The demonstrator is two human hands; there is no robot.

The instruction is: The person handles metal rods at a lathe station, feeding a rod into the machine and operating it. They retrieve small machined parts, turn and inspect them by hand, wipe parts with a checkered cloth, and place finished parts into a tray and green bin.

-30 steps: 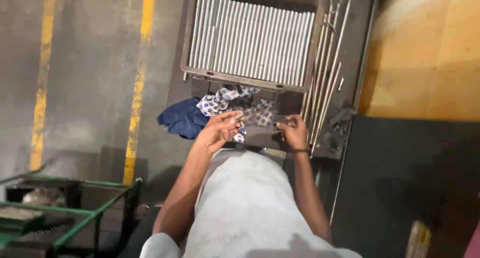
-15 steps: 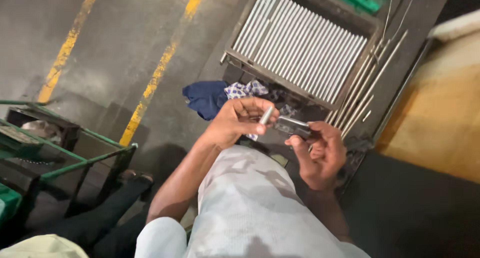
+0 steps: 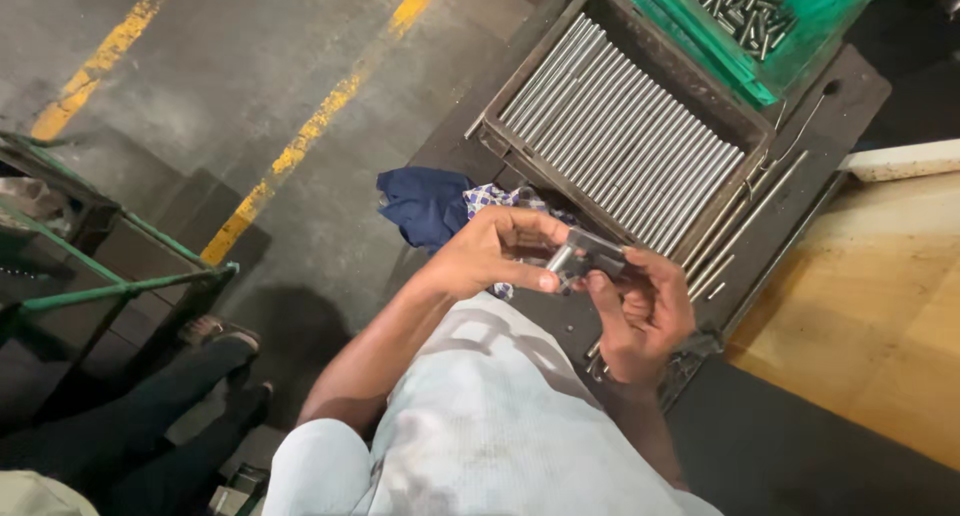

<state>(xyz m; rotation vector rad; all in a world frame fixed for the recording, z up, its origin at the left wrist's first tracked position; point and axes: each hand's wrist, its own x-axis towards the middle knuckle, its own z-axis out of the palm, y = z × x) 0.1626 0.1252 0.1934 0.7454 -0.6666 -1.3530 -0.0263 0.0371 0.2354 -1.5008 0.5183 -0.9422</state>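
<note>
While left hand [image 3: 490,251] and right hand [image 3: 640,311] both grip small metal block [image 3: 590,258], inspection underway; rod tray [image 3: 625,141] at worktop's far edge; next needs steady turning.

A small metal block [image 3: 590,258] is held between both hands, before a tray [image 3: 497,136] of rods [image 3: 622,146]; cloths [image 3: 425,206] lie left.

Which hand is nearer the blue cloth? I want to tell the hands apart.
Left. The left hand is just beside the blue cloth; the right hand is farther off.
</note>
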